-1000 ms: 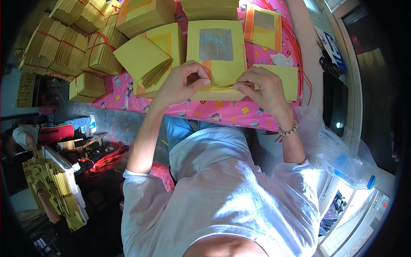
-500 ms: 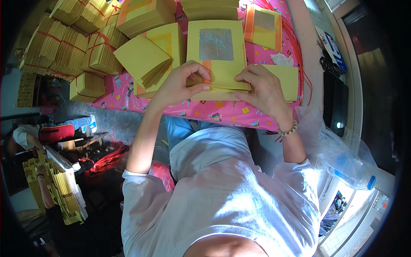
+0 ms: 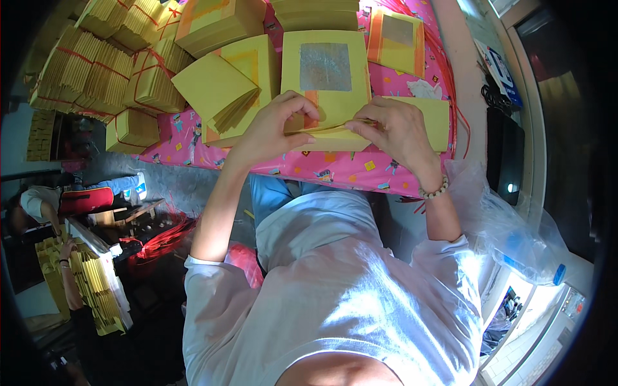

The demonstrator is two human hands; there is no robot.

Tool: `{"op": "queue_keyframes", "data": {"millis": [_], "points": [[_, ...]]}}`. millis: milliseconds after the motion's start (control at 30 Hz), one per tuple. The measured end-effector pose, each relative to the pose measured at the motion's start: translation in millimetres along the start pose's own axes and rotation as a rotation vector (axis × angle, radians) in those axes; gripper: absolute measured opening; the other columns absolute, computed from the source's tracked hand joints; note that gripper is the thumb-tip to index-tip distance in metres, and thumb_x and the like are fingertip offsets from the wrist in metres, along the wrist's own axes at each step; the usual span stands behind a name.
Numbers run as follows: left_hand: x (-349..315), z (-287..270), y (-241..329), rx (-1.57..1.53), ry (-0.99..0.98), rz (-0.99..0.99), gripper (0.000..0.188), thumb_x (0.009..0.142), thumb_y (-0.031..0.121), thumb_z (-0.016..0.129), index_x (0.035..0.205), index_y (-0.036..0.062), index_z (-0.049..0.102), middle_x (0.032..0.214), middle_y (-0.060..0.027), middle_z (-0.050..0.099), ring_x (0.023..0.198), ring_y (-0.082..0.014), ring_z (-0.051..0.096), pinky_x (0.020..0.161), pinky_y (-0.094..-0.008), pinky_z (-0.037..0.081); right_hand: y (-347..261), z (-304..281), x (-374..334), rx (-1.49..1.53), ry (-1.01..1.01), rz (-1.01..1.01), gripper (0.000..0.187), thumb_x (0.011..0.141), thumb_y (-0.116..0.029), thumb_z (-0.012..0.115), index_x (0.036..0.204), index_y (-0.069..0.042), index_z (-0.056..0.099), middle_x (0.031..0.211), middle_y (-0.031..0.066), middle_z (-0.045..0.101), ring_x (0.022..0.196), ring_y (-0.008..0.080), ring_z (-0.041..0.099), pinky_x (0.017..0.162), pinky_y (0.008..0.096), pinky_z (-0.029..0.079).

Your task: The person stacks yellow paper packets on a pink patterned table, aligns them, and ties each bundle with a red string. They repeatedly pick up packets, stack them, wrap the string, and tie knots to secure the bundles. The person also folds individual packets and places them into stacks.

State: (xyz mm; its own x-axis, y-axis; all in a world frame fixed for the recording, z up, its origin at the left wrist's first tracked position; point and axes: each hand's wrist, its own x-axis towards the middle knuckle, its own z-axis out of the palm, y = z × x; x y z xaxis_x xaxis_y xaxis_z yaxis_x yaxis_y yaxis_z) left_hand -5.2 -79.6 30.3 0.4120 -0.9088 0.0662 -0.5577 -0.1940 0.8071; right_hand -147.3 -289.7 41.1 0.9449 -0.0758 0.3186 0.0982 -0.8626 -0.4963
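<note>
A yellow sheet of joss paper [image 3: 335, 103] with a silver foil square lies on top of a stack in front of me. Its near edge is bent up into a fold running between my hands. My left hand [image 3: 278, 125] holds the fold's left end, with curled fingers above and the thumb below. My right hand [image 3: 398, 128], with a beaded bracelet at its wrist, pinches the fold further right between thumb and fingers. Beneath both hands, yellow paper [image 3: 425, 122] reaches out to the right. A folded yellow bundle [image 3: 215, 87] rests on another stack at the left.
Red-tied yellow bundles [image 3: 80, 71] crowd the far left of the pink patterned tablecloth [image 3: 322, 167]. A smaller foil-marked stack [image 3: 396, 42] and red strands [image 3: 450, 83] lie at the right. A clear plastic bag [image 3: 508, 225] hangs lower right. Other people handle yellow paper [image 3: 96, 283] at lower left.
My right thumb and fingers have shifted slightly left along the paper's near edge, which is lifted more now. My left hand has barely moved.
</note>
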Motion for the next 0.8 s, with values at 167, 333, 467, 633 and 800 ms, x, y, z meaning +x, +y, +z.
{"op": "queue_keyframes", "data": {"millis": [167,333,467,633,800], "points": [[2.6,-6.9,-8.7,-0.080,-0.042,-0.009,0.033,0.071,0.011,0.078,0.099,0.0082,0.061,0.101,-0.0015,0.061,0.091,-0.0158,0.056,0.080,-0.0291,0.042,-0.3,-5.1,-0.4,0.011,-0.041,-0.005,0.022,0.072,-0.025,0.076,0.078,-0.006,0.068,0.072,0.0068,0.062,0.065,0.0239,0.061,0.058,0.0342,0.047],[2.3,-8.3,-12.3,-0.132,-0.068,-0.041,0.030,0.074,0.010,0.075,0.100,0.0079,0.060,0.106,0.0007,0.060,0.091,-0.0100,0.051,0.081,-0.0265,0.039,2.2,-6.1,-3.2,0.010,-0.066,-0.030,0.027,0.066,-0.023,0.080,0.083,-0.005,0.067,0.078,0.0065,0.062,0.069,0.0233,0.062,0.061,0.0330,0.048],[2.7,-6.1,-14.3,-0.160,-0.031,-0.029,0.029,0.074,0.011,0.076,0.099,0.0073,0.062,0.097,0.0009,0.059,0.082,-0.0111,0.049,0.077,-0.0265,0.042,0.7,-5.6,-2.8,-0.022,-0.045,-0.062,0.027,0.066,-0.023,0.080,0.081,-0.005,0.067,0.078,0.0066,0.062,0.070,0.0239,0.062,0.061,0.0340,0.048],[2.5,-6.0,-7.2,-0.084,-0.039,-0.003,0.031,0.077,0.014,0.074,0.103,0.0069,0.059,0.106,-0.0021,0.059,0.091,-0.0138,0.053,0.079,-0.0286,0.042,-0.3,-7.8,1.7,-0.051,-0.070,-0.086,0.021,0.075,-0.027,0.072,0.076,-0.006,0.068,0.071,0.0079,0.060,0.066,0.0284,0.060,0.061,0.0396,0.048],[5.9,13.3,28.8,0.394,0.114,0.130,0.036,0.075,0.015,0.071,0.108,0.0067,0.058,0.102,-0.0093,0.058,0.090,-0.0275,0.055,0.079,-0.0367,0.045,-6.0,-13.1,9.3,-0.148,-0.029,-0.175,0.020,0.080,-0.024,0.067,0.071,-0.007,0.067,0.066,0.0067,0.059,0.061,0.0284,0.059,0.057,0.0402,0.047]]}}
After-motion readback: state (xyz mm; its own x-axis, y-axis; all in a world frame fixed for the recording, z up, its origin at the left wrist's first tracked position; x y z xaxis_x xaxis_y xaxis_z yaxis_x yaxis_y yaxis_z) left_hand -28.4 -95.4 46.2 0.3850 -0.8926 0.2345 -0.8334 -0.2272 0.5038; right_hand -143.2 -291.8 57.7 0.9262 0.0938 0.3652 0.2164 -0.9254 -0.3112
